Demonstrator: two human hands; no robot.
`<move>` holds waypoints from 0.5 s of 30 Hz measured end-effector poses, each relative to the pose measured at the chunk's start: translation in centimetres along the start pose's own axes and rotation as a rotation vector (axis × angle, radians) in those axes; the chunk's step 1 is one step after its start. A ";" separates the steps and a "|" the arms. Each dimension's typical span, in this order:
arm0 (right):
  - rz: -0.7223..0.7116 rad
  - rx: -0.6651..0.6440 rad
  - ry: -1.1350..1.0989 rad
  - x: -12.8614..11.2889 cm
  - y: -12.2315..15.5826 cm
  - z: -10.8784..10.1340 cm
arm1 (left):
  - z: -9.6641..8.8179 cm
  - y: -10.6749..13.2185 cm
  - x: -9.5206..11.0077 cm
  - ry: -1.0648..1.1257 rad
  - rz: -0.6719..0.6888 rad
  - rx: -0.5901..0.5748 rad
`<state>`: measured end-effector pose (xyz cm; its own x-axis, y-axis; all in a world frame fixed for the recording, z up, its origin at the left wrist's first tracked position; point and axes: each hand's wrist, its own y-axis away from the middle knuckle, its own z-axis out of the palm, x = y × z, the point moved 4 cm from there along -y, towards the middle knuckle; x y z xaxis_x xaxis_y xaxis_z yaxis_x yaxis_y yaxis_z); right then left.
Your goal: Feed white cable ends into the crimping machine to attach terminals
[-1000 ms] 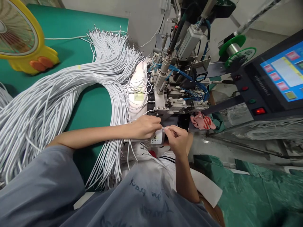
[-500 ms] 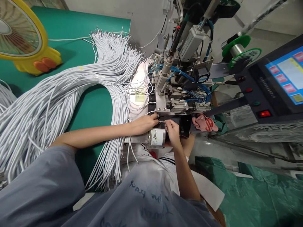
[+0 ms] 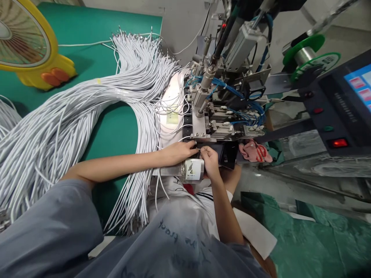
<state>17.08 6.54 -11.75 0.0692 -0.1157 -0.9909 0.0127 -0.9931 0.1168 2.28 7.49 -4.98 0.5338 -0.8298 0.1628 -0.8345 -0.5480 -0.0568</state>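
Note:
My left hand (image 3: 177, 153) reaches across the bundle of white cables (image 3: 124, 94) with its fingers closed, just below the front of the wire-processing machine (image 3: 199, 127). Facing it, my right hand (image 3: 210, 159) is closed in a pinch. A thin wire end (image 3: 198, 150) shows in the small gap between the fingertips of both hands. Most of it is hidden by the fingers. Directly beneath the hands stands a clear jar with a white label (image 3: 193, 170). Several single white cables (image 3: 174, 133) run from the bundle toward the machine's edge.
A yellow fan (image 3: 48, 69) stands on the green table (image 3: 95, 23) at left. To the right are a dark phone-like slab (image 3: 228, 155), a pink cloth (image 3: 255, 150), a solder-like wire spool (image 3: 306, 56) and a control panel (image 3: 333, 112) with a lit red switch.
The view has shifted slightly, so the machine and panel sit further right. My right hand's fingertips have come closer to my left hand's. Both hands stay pinched.

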 end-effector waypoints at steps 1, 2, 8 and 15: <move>0.002 -0.002 0.002 0.1 0.0 0.0 | -0.1 -0.1 0.0 -0.015 0.001 -0.006; 0.003 -0.004 0.005 0.1 -0.1 0.1 | -0.2 -0.2 0.0 -0.027 0.002 -0.009; -0.004 -0.030 0.022 0.1 -0.4 0.1 | -0.3 -0.4 0.1 -0.041 0.017 -0.038; -0.040 0.017 0.044 0.6 -0.8 0.6 | -2.0 0.3 0.3 -0.126 -0.067 -0.084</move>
<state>16.55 7.28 -12.45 0.1125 -0.0751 -0.9908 -0.0002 -0.9971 0.0755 1.95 7.30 -3.00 0.5974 -0.8010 0.0388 -0.8019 -0.5965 0.0336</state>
